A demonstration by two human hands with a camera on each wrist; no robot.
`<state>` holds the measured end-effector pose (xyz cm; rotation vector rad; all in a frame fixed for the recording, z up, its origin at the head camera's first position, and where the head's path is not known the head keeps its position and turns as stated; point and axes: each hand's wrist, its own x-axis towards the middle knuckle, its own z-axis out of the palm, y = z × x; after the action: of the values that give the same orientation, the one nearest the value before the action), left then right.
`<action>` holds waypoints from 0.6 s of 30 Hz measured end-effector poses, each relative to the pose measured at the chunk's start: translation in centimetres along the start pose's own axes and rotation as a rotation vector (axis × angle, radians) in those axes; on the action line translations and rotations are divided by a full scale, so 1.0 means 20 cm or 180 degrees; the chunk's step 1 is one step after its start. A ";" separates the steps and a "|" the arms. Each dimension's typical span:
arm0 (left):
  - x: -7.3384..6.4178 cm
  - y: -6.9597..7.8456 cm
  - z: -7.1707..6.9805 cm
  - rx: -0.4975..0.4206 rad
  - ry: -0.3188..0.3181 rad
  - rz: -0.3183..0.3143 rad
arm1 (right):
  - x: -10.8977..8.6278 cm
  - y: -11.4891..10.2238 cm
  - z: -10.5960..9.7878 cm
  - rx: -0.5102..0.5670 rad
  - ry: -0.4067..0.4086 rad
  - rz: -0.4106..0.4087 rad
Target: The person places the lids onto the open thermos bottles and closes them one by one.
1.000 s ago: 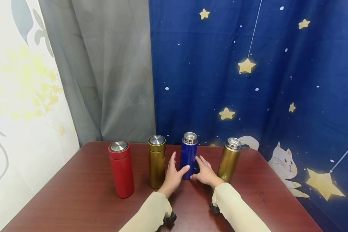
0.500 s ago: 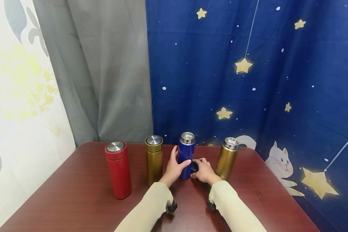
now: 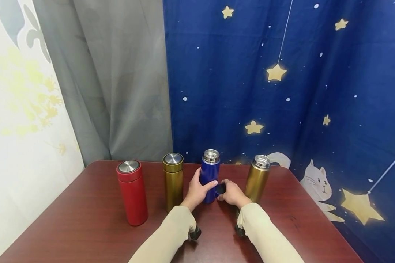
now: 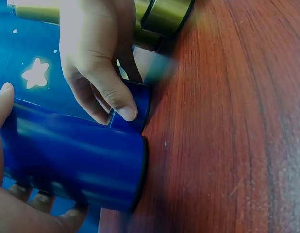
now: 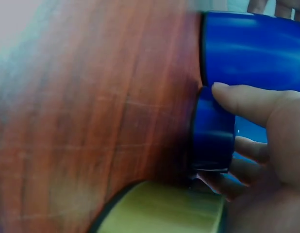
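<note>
In the head view a blue thermos (image 3: 210,173) without its lid stands upright, its bare steel neck on top. My left hand (image 3: 195,190) grips its body, thumb across the front. My right hand (image 3: 232,193) pinches the blue thermos lid (image 3: 221,189) just right of the thermos base. Seen from the left wrist, the lid (image 4: 132,108) is beside the foot of the thermos (image 4: 77,158), low over the tabletop. The right wrist view shows my thumb on the lid's (image 5: 213,128) near end and my fingers round its far side.
A gold thermos with no lid (image 3: 258,179) stands right of my right hand; a short gold lid (image 4: 167,17) sits by its base, hidden in the head view. On the left stand a lidded gold thermos (image 3: 173,182) and a lidded red thermos (image 3: 132,193). Curtains hang behind the table (image 3: 85,219).
My left hand has closed round the blue thermos from a looser pose beside it. My right fingers have drawn in on the blue lid, which now shows more of its dark round face.
</note>
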<state>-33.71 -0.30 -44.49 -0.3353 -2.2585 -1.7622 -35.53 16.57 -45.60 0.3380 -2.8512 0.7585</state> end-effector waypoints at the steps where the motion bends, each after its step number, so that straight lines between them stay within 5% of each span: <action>1: 0.00 0.00 -0.01 0.0005 0.0019 0.0000 | 0.00 0.00 0.00 0.0028 -0.0043 0.0002; 7: -0.02 -0.01 -0.02 0.0039 0.0051 -0.0005 | 0.00 -0.01 -0.01 0.0106 -0.0137 0.0046; 18: -0.05 -0.01 -0.04 0.0170 0.0059 0.0036 | 0.00 0.00 -0.02 0.0446 0.0174 -0.0031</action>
<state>-32.83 -1.18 -44.81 -0.3193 -2.2816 -1.6890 -35.51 16.70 -45.25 0.3442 -2.7505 0.9529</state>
